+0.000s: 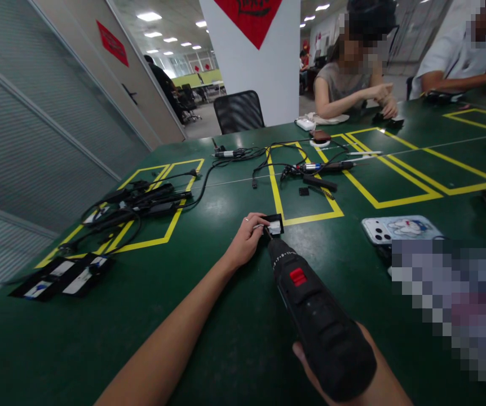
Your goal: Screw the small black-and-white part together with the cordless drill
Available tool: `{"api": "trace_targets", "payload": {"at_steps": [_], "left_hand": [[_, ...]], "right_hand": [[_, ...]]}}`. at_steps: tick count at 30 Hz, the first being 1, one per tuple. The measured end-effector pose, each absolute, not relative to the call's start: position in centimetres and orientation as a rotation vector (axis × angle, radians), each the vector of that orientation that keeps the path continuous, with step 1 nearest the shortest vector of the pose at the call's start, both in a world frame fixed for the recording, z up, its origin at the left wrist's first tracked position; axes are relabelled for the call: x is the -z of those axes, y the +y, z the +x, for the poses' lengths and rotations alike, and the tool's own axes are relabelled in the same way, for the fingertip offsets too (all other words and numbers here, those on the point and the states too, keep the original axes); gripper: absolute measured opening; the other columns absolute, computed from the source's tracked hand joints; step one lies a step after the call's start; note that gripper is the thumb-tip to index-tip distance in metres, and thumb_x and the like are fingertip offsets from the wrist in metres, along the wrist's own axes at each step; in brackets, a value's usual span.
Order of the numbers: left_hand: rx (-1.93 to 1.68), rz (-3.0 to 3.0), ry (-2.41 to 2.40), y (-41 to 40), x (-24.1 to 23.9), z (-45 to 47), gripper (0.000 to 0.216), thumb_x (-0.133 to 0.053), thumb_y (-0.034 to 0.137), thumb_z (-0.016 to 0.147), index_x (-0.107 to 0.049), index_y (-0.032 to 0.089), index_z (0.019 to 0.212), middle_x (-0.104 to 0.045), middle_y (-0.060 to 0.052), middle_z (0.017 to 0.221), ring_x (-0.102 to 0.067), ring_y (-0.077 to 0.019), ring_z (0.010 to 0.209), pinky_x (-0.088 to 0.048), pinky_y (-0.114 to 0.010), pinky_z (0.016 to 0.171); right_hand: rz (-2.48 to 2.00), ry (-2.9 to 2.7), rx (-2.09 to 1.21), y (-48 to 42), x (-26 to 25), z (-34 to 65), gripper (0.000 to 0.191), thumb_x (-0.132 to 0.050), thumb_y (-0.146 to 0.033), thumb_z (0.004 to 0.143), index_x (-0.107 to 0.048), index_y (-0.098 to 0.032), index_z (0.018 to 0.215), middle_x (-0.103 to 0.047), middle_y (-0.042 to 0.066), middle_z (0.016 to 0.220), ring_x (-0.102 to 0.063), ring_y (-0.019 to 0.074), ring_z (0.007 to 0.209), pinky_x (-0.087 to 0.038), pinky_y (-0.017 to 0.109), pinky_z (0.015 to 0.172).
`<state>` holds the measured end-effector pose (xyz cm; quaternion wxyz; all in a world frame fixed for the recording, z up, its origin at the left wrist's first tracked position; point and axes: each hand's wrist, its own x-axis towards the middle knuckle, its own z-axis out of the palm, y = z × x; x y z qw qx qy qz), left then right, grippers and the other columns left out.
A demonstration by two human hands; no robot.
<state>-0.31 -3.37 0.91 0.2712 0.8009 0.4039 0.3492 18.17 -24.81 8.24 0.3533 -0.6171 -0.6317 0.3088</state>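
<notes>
My right hand (308, 369) is wrapped around a black cordless drill (310, 307) with a red switch on top; the drill hides most of its fingers. The drill points away from me, and its bit (268, 232) reaches down beside my left fingertips. My left hand (249, 232) has its fingers bent over the edge of a small black plate (280, 220) with a white patch, holding it against the green table. Whether the bit touches the plate or a screw is too small to tell.
Black cables and adapters (150, 200) lie on the left, above several black panels with white patches (78, 279). Corded electric screwdrivers (319, 167) lie ahead by a black strip (319, 183). A phone (401, 227) is at right. Two people sit across the table (217, 237).
</notes>
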Motion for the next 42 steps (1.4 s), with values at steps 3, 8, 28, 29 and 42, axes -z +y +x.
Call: {"api": "trace_targets", "payload": {"at_steps": [3, 8, 28, 29, 42], "left_hand": [[-0.931, 2.156, 1.089, -3.39, -0.95, -0.32, 0.024, -0.038, 0.017, 0.092, -0.061, 0.021, 0.098, -0.055, -0.008, 0.119, -0.05, -0.022, 0.118, -0.036, -0.041, 0.106], [-0.934, 2.154, 1.094, -3.41, -1.01, -0.3, 0.024, -0.037, 0.017, 0.092, -0.061, 0.021, 0.098, -0.055, -0.008, 0.119, -0.05, -0.0219, 0.118, -0.035, -0.041, 0.107], [-0.935, 2.17, 1.08, -3.32, -0.89, -0.32, 0.025, -0.037, 0.015, 0.092, -0.061, 0.02, 0.098, -0.055, -0.008, 0.119, -0.05, -0.0215, 0.118, -0.035, -0.042, 0.107], [-0.936, 2.169, 1.084, -3.34, -0.9, -0.32, 0.025, -0.037, 0.015, 0.092, -0.061, 0.02, 0.098, -0.055, -0.008, 0.119, -0.05, -0.0215, 0.118, -0.035, -0.042, 0.107], [-0.922, 2.161, 1.116, -3.46, -1.07, -0.28, 0.025, -0.038, 0.016, 0.092, -0.061, 0.021, 0.098, -0.055, -0.008, 0.119, -0.05, -0.0221, 0.118, -0.036, -0.041, 0.106]], "right_hand": [[-1.587, -1.622, -0.818, -24.78, -8.29, 18.22, 0.074, -0.064, -0.006, 0.072, -0.044, -0.025, 0.14, -0.07, 0.005, 0.114, -0.069, 0.0241, 0.096, -0.057, 0.027, 0.076], [-1.578, -1.644, -0.801, -24.75, -8.29, 18.18, 0.072, -0.062, -0.006, 0.072, -0.045, -0.026, 0.139, -0.07, 0.004, 0.112, -0.069, 0.0227, 0.095, -0.057, 0.027, 0.076], [-1.545, -1.632, -0.821, -24.81, -8.32, 18.31, 0.071, -0.062, -0.006, 0.074, -0.043, -0.025, 0.14, -0.07, 0.005, 0.113, -0.07, 0.0246, 0.093, -0.058, 0.028, 0.074], [-1.543, -1.632, -0.816, -24.81, -8.25, 18.31, 0.071, -0.062, -0.006, 0.074, -0.043, -0.025, 0.14, -0.07, 0.006, 0.113, -0.071, 0.0247, 0.093, -0.059, 0.029, 0.074], [-1.55, -1.655, -0.749, -24.84, -7.9, 18.18, 0.071, -0.062, -0.006, 0.074, -0.043, -0.025, 0.14, -0.07, 0.006, 0.111, -0.07, 0.0235, 0.094, -0.058, 0.027, 0.074]]}}
